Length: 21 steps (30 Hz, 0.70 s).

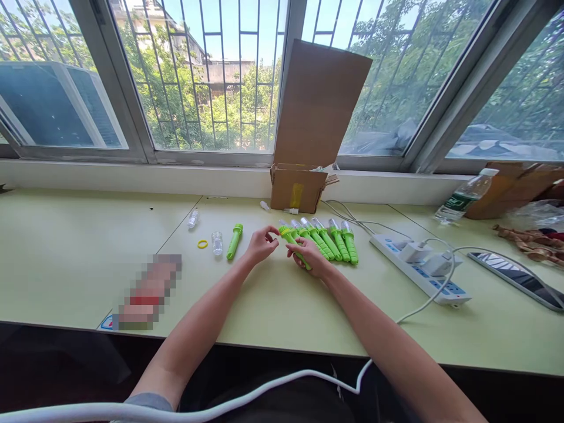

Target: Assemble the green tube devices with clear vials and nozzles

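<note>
My right hand (311, 257) is wrapped round a green torch-shaped handle (291, 236), tilted with its threaded top toward the upper left. A yellow band shows near that top. My left hand (263, 244) is just left of the top, thumb and forefinger curved and apart, with nothing visible between them. Beyond my right hand lies a row of several green handles with clear caps (338, 242). Left of my left hand, another green handle (235, 241) lies alone. Near it are a clear plastic cup (217, 243), a yellow ring (202, 244) and a small clear piece (192, 220).
An open cardboard box (291, 191) stands against the window sill, small white pieces (265, 205) before it. A power strip (418, 270) with plugs and cables, a phone (520, 279) and a water bottle (467, 197) are on the right. A white cable (264, 388) crosses below the table edge.
</note>
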Motion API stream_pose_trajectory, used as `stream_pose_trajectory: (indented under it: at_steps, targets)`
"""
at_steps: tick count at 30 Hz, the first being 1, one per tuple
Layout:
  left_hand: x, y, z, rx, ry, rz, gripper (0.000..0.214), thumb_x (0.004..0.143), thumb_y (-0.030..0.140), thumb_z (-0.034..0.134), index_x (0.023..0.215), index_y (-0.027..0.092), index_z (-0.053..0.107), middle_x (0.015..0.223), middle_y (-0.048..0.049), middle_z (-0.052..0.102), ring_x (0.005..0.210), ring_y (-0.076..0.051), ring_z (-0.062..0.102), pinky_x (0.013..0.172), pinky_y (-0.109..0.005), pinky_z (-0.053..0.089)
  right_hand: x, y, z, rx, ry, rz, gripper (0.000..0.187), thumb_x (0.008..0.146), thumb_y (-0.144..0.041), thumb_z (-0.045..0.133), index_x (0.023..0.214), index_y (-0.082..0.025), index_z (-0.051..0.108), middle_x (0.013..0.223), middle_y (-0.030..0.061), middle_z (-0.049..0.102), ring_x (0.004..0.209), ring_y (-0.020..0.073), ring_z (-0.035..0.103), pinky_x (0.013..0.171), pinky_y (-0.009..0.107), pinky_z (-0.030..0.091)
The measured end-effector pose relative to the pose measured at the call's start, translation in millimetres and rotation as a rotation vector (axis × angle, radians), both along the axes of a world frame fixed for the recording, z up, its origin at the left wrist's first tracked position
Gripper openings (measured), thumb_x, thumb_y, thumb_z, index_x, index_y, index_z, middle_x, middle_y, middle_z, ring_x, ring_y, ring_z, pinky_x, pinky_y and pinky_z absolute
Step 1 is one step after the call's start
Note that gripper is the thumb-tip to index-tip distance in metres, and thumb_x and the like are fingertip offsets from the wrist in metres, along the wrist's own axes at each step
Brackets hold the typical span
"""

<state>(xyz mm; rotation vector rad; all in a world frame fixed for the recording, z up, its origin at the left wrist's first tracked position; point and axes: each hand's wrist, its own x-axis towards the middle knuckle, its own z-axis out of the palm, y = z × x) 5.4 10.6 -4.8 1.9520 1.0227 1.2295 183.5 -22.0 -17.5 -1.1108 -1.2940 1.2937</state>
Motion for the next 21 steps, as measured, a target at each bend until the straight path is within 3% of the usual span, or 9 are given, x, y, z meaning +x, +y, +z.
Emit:
stream_pose_trajectory:
  at_steps: [5, 11, 21]
  targets:
    - [0.1, 0.1, -0.8, -0.005, 0.009, 0.001, 0.023, 0.070, 0.014, 0.051, 0.089, 0.019, 0.063, 0.063, 0.0032, 0.056, 0.058, -0.010, 0.052, 0.057, -0.022, 0.041, -0.5, -1.3, 1.4, -0.020, 0.007, -0.016, 0.036, 0.068, -0.044, 0.072, 0.083, -0.018, 0.051, 0.067, 0.0029, 0.067, 0.040, 0.0083, 0.050, 0.031, 0.019, 0.031]
    - [0.8, 0.8, 1.5, -0.004, -0.010, -0.002, 0.023, 0.069, 0.013, 0.051, 0.088, 0.019, 0.063, 0.065, 0.0026, 0.059, 0.058, -0.010, 0.052, 0.057, -0.022, 0.041, -2.2, -1.8, 3.5, -0.011, 0.004, 0.053, 0.033, 0.074, -0.047, 0.066, 0.082, -0.017, 0.055, 0.071, 0.0040, 0.066, 0.048, 0.0089, 0.053, 0.040, 0.020, 0.040]
    - [1.0, 2.6, 1.7, -0.003, -0.016, -0.003, 0.023, 0.069, 0.013, 0.051, 0.087, 0.019, 0.063, 0.066, 0.0025, 0.060, 0.058, -0.009, 0.053, 0.058, -0.022, 0.042, -1.1, -0.1, 3.4, -0.074, 0.045, 0.070, 0.034, 0.076, -0.051, 0.061, 0.080, -0.018, 0.053, 0.058, -0.0008, 0.057, 0.042, 0.0081, 0.046, 0.036, 0.019, 0.033]
